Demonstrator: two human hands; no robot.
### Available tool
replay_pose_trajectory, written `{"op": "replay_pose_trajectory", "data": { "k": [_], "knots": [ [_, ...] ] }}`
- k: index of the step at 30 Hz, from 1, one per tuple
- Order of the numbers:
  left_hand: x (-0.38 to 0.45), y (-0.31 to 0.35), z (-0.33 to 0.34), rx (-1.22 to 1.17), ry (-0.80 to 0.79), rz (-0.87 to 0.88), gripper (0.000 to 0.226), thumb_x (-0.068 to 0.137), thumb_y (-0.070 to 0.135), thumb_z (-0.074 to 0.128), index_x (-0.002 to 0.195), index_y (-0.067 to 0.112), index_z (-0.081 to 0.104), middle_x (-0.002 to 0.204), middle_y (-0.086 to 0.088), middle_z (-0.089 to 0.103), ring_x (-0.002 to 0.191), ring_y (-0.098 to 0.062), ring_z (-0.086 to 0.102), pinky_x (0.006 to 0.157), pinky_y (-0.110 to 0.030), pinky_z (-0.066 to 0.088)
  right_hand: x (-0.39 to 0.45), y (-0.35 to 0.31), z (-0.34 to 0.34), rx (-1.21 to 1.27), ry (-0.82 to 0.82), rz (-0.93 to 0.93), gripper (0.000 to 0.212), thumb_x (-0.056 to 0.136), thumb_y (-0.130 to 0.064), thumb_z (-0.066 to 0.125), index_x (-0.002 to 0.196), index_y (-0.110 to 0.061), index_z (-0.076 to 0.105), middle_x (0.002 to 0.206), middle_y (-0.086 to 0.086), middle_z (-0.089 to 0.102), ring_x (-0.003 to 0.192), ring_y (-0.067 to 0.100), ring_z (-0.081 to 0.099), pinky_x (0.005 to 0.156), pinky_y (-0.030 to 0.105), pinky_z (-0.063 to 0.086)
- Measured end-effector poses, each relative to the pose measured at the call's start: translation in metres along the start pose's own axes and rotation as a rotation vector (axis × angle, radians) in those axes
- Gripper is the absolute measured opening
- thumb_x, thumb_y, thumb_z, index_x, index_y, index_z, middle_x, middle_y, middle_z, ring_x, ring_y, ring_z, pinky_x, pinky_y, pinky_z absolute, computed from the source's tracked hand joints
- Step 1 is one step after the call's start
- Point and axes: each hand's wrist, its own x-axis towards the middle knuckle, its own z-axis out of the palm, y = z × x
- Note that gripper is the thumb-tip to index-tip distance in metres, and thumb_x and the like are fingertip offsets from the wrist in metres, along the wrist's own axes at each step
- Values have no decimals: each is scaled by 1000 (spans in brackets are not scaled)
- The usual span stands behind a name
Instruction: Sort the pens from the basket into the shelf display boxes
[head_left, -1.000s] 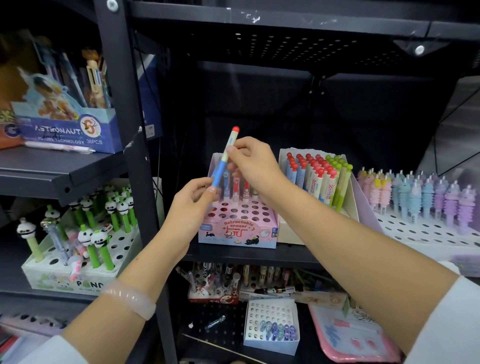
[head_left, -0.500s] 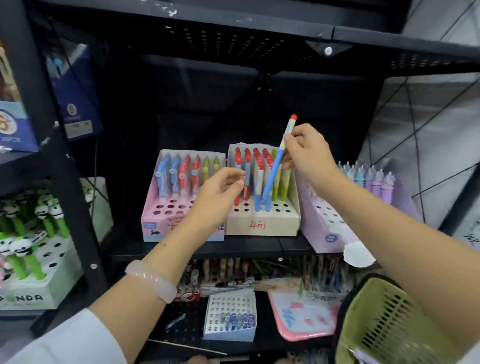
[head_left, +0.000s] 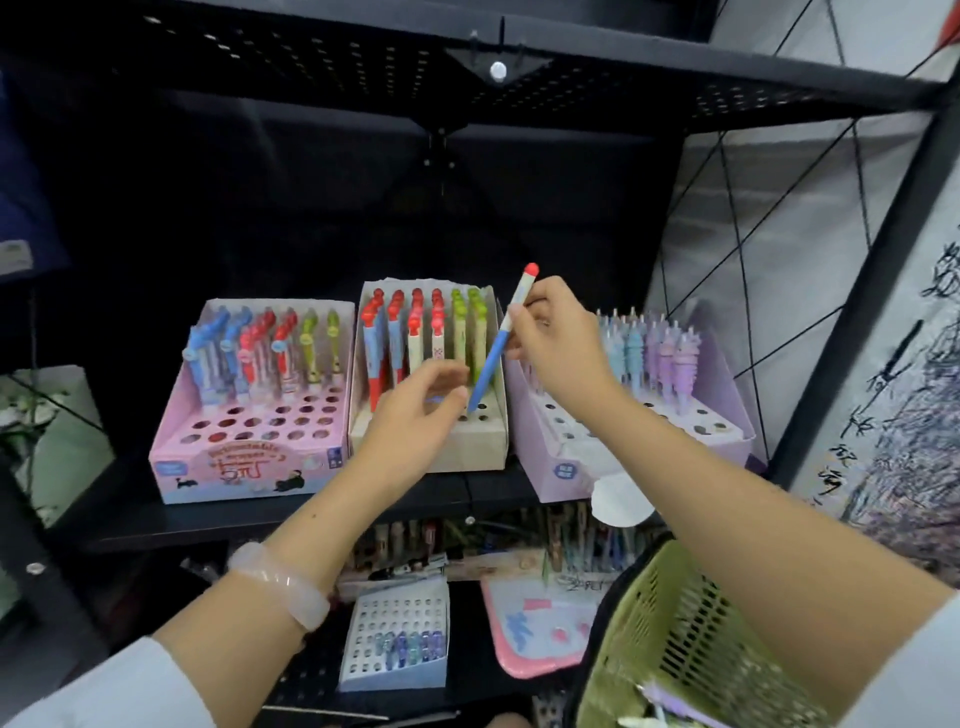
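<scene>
Now that our right hand (head_left: 558, 353) has carried the pinched blue pen (head_left: 501, 343) from the pink box (head_left: 249, 467) to the beige box (head_left: 480, 447), its tip meets a front-right hole, our left hand (head_left: 415, 415) loosely open beside.

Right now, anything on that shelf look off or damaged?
The lilac display box has a white flap hanging loose off its front, over the shelf edge. The blue pen in the right hand is tilted, tip at the beige box.

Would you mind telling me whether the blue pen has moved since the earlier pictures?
Yes. The blue pen, held by the right hand, has gone from over the pink box rightwards to the beige box, tip at its holes.
</scene>
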Motion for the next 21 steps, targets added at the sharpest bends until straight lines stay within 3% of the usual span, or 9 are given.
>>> {"op": "replay_pose_trajectory", "data": {
  "k": [3, 4, 7, 8, 13, 18, 21],
  "knots": [
    [-5, -5, -18, 14, 49, -12, 20, 95, 17, 48, 99, 35, 54, 104, 23, 57, 98, 13, 50, 74, 3, 37, 3, -2, 18, -71, -20, -44, 24, 94, -16, 51, 78, -30, 40, 74, 1, 60, 73, 24, 66, 66, 40, 57],
    [-6, -8, -24, 18, 70, -22, 20, 95, 17, 48, 98, 35, 55, 104, 21, 58, 99, 11, 51, 75, 1, 38, 3, -2, 22, -98, -41, -56, 20, 95, -18, 50, 80, -28, 41, 74, 1, 60, 72, 23, 65, 67, 40, 56],
    [-8, -13, -36, -1, 119, -72, 17, 94, 16, 49, 100, 28, 58, 104, 15, 61, 101, 2, 55, 80, -10, 41, 4, 0, 29, -190, -83, -115, 11, 95, -21, 50, 88, -24, 42, 68, -6, 54, 60, 10, 56, 54, 16, 49],
    [-9, -15, -37, -9, 125, -87, 17, 94, 15, 49, 102, 26, 58, 104, 13, 62, 102, -1, 56, 84, -14, 41, 4, 0, 30, -201, -83, -120, 10, 95, -21, 50, 89, -24, 42, 68, -8, 53, 58, 8, 54, 52, 15, 46],
    [-12, -16, -39, -17, 92, -112, 16, 94, 17, 49, 104, 28, 57, 108, 13, 60, 104, 1, 53, 82, -13, 39, 5, 3, 28, -265, -60, -76, 7, 95, -22, 49, 91, -20, 44, 69, -6, 54, 63, 14, 57, 55, 21, 46],
    [-14, -15, -39, -26, 101, -124, 17, 95, 17, 48, 107, 26, 56, 109, 12, 59, 103, 2, 53, 81, -13, 40, -11, 11, 36, -372, -244, -26, 10, 95, -20, 50, 100, -11, 50, 79, -2, 59, 73, 18, 62, 64, 28, 52],
    [-17, -16, -43, -43, 121, -129, 17, 95, 16, 48, 104, 28, 55, 110, 9, 61, 105, -4, 55, 87, -17, 40, -17, 14, 39, -358, -261, 27, 11, 95, -21, 51, 99, -11, 50, 82, 2, 61, 75, 18, 64, 70, 33, 55]
  ]
}}
